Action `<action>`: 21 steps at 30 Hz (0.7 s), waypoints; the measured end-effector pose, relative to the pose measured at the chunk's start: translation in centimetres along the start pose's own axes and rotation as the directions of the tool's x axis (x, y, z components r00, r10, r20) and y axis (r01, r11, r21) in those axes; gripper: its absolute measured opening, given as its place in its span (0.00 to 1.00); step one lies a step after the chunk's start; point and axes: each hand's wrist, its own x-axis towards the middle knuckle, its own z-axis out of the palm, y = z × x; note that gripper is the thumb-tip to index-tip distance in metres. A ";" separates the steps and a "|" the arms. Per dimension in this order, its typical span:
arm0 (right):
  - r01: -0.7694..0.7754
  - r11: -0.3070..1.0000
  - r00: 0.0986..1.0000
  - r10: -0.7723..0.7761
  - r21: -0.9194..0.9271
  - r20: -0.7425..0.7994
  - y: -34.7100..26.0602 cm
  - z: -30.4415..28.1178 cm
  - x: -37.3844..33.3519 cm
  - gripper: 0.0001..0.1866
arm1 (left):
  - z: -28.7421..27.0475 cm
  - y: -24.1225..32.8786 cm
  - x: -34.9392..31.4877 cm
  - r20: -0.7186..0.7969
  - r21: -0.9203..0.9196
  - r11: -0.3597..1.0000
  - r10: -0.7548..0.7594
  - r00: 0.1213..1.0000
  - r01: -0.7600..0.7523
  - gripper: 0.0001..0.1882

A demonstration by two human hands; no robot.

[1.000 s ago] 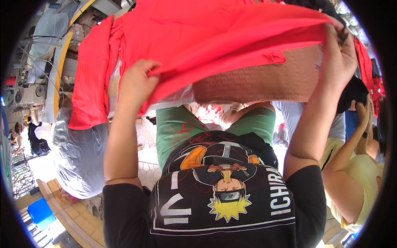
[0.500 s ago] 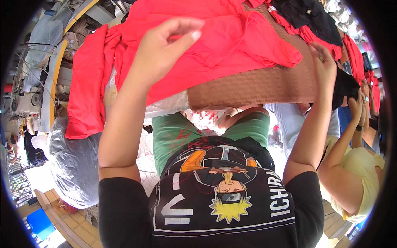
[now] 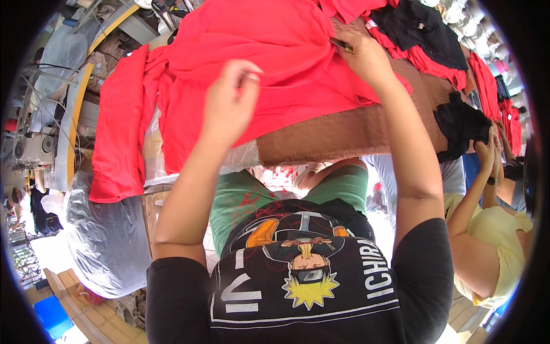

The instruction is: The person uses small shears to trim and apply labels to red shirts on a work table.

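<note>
A red garment lies spread and rumpled across the table in front of me. Above its near part hovers my left hand, slightly blurred, fingers loosely curled with a gap to the thumb and no object seen in it. My right hand is at the garment's right side, its fingers closed around small dark thread snips. The snips point left over the red cloth; my fingers cover part of them. Whether they touch the cloth, I cannot tell.
Brown patterned cloth covers the table's near edge. Red fabric hangs at the left, above a plastic-wrapped bundle. Black garments lie at the far right. On the right, a person in yellow handles black cloth.
My right hand has moved left from the table's right side onto the red garment. My left hand has come lower and nearer. The red cloth has shifted, and the neighbour's black cloth shows more.
</note>
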 end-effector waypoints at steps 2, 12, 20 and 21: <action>-0.005 0.992 0.999 -0.001 0.125 0.049 -3.1 -2.3 -0.4 0.14 | -3.9 2.2 0.1 -0.095 -0.033 0.999 0.025 0.995 -0.028 0.05; 0.014 0.893 0.952 -0.150 0.449 0.267 -9.3 -8.3 -1.0 0.09 | -10.7 7.2 -2.2 -0.048 0.289 0.957 0.013 0.999 0.001 0.20; 0.011 0.989 0.964 -0.050 -0.148 -0.259 -8.7 -12.3 0.1 0.12 | -10.0 4.8 -4.7 -0.239 0.397 0.915 0.025 0.971 0.075 0.20; -0.038 0.988 0.958 -0.007 -0.148 -0.288 -7.7 -12.2 -0.3 0.11 | -9.1 4.4 -5.4 -0.216 0.344 0.936 0.005 0.976 0.071 0.19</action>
